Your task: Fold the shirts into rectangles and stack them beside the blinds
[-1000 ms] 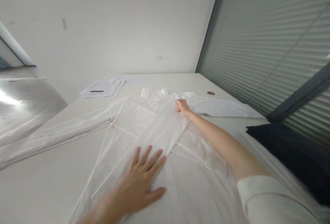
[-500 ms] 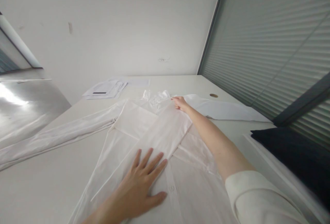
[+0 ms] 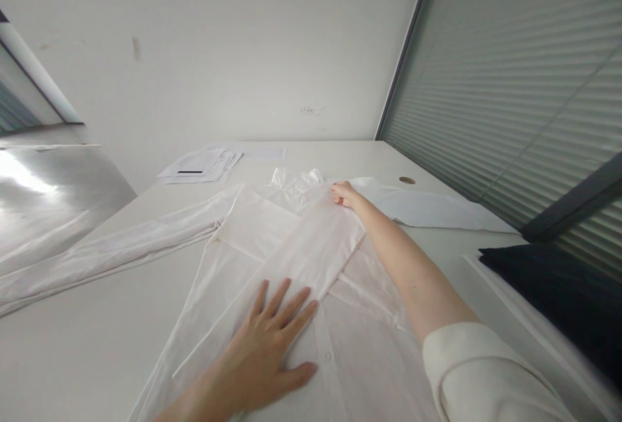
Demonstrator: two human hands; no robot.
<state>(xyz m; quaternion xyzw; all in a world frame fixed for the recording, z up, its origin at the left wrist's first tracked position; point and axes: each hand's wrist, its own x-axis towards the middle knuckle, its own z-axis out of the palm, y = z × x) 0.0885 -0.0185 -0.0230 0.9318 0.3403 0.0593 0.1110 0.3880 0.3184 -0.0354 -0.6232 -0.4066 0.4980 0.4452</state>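
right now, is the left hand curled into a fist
No, the left hand lies palm down on the white shirt with its fingers spread.

No text, label, brand, number or sign can be read. Small, faint marks like handwriting stand on the white wall (image 3: 233, 52), low down above the far edge of the table (image 3: 340, 152), too blurred to make out. The loose stack of papers (image 3: 214, 161) near the wall carries a short dark bar (image 3: 190, 172) on one sheet; any print there is too pale and small to read.
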